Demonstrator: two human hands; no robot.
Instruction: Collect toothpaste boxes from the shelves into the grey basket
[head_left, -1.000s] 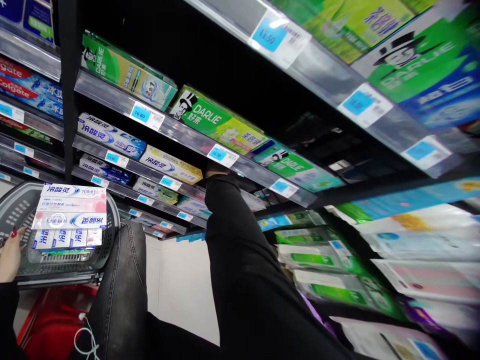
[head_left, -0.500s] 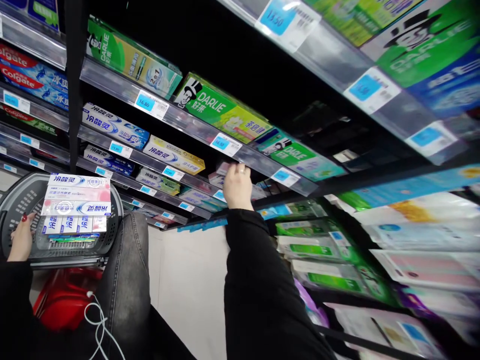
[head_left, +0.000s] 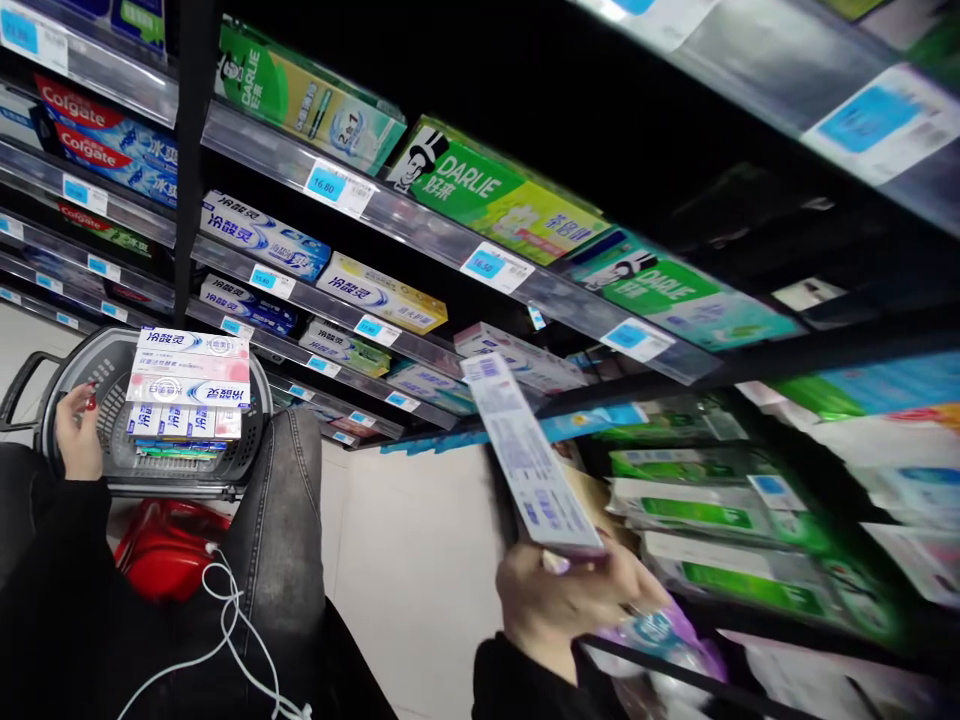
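My right hand (head_left: 562, 590), blurred, grips the near end of a pale toothpaste box (head_left: 532, 460). The box points up and away toward the shelf, its printed side facing me. Just beyond its far end, a pinkish-white toothpaste box (head_left: 521, 355) lies on a lower shelf. At the lower left, my left hand (head_left: 79, 430) hovers at the left side of a grey shopping basket (head_left: 259, 410), fingers loosely bent and apart, holding nothing. White and pink toothpaste boxes (head_left: 191, 365) lie stacked in the basket, above a row of box ends (head_left: 184, 420).
Shelves with a clear front edge (head_left: 420, 215) and price tags hold Darlie boxes (head_left: 495, 190) and Colgate boxes (head_left: 112, 140). Green-and-white packs (head_left: 742, 575) hang at the right. A red bag (head_left: 165, 550) and a white cable (head_left: 240, 610) are near my legs.
My right hand has come back from the lower shelf toward me with a toothpaste box in it. My left hand has stayed by the basket, and the view has shifted slightly.
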